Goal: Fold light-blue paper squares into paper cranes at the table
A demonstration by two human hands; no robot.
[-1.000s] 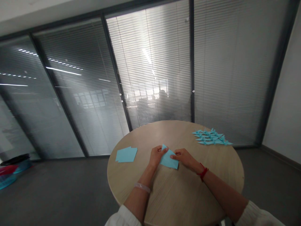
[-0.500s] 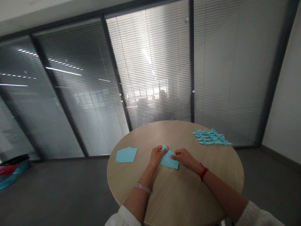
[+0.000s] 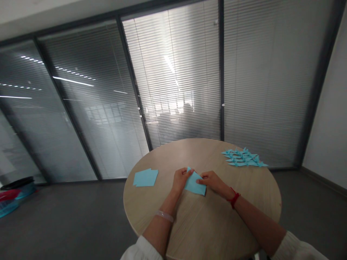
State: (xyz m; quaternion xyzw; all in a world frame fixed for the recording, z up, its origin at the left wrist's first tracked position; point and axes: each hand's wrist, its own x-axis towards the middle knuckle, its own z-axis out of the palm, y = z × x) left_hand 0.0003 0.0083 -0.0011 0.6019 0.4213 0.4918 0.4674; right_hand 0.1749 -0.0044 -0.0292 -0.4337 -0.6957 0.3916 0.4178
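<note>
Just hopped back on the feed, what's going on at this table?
A person's left hand and right hand both hold one piece of blue paper, the left at its upper left, the right at its right side. On the round table, flat blue sheets lie off to the left, and folded blue paper shapes sit together at the far right.

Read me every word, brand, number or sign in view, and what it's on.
None readable.
Blue paper in the left hand and right hand: no print visible.
Blue sheets at left: no print visible.
Folded blue pieces: no print visible.
Containers at far left: too blurred to tell.
</note>
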